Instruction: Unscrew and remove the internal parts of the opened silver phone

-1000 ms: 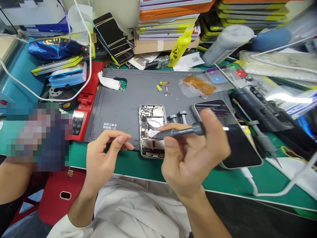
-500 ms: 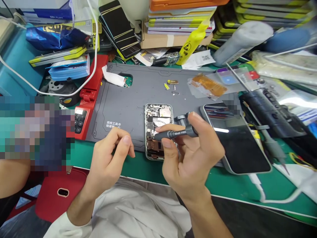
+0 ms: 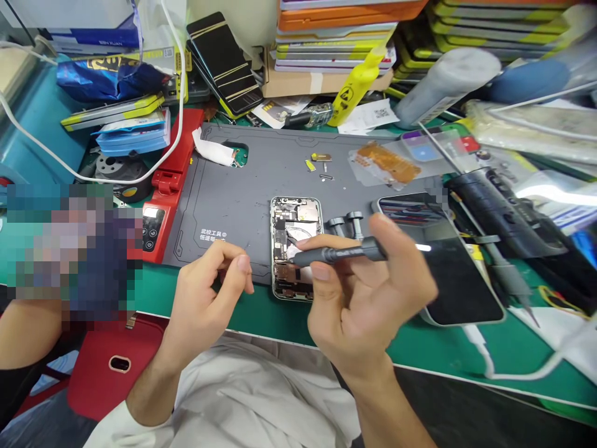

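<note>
Well, in the head view the right hand (image 3: 368,305) is pinching a grey screwdriver (image 3: 342,254). Its thumb is sitting on the near side, one finger is lying along the far side, and another is bending up near the back end. The front of the tool is pointing left over an opened phone (image 3: 285,274), but I cannot tell if the tip is touching it. The phone is lying just to the left of the right hand's fingertips, showing its little parts inside.

The left hand (image 3: 205,298) is curling loosely, with its thumb near its bent fingers. I cannot tell if thumb and finger are pressing together. This hand is hovering left of the phone, apart from it.

Past both hands, a grey mat (image 3: 242,199) is lying on a green table (image 3: 261,320), and the phone is lying mostly on the mat. Two small grey round-topped things (image 3: 355,218) are standing just past the right hand, and little yellow bits (image 3: 321,157) are lying farther off. To the right of that hand, a big dark screen (image 3: 466,280) is lying, with a white cable (image 3: 527,376) coming from its near end. Past the left hand and to its left, a red machine (image 3: 168,182) is sitting, and another person's arm (image 3: 30,333) is showing nearer the edge
</note>
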`<state>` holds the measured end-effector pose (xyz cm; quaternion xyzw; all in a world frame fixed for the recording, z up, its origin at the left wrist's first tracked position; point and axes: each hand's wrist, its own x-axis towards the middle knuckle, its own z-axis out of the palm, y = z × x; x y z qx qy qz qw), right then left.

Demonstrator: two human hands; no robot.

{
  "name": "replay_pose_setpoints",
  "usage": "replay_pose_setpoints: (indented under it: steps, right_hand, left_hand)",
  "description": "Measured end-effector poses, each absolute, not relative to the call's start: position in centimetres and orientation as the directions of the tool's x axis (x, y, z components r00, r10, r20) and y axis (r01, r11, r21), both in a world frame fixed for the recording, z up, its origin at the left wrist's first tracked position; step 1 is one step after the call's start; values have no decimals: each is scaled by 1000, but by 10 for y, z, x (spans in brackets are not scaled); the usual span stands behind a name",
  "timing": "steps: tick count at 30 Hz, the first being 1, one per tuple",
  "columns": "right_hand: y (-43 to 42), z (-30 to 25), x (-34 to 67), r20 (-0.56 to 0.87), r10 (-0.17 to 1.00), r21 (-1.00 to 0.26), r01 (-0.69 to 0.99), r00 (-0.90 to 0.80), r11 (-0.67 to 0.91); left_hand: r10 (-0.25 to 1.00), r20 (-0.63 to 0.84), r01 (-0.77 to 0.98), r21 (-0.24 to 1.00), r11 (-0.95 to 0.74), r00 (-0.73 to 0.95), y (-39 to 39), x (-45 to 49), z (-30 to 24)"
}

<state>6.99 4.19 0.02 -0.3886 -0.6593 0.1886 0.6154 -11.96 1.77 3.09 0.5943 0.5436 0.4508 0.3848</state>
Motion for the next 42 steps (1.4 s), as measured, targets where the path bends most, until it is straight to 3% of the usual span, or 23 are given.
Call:
replay_pose_setpoints:
  steps: [5,11,19,35,42]
  right_hand:
    - [32,14,69,579,783,-809,38,228,587]
    - [33,24,70,483,857,-844,-164,179,510]
    - [34,24,69,447,879,-854,-213,165,474]
    - [32,24,74,352,928,-918,-150,124,368]
    - [32,25,73,349,932,-903,-230,96,362]
  left_hand:
    - [972,224,363,902,-233,66,22,-119,32]
    - [917,310,243,897,-369,249,24,-122,31]
    - [907,339,208,896,-392,252,25,-120,35]
    - [923,272,208,920,-332,272,23,-123,35]
    - [922,270,182,927,-327,278,23,-123,34]
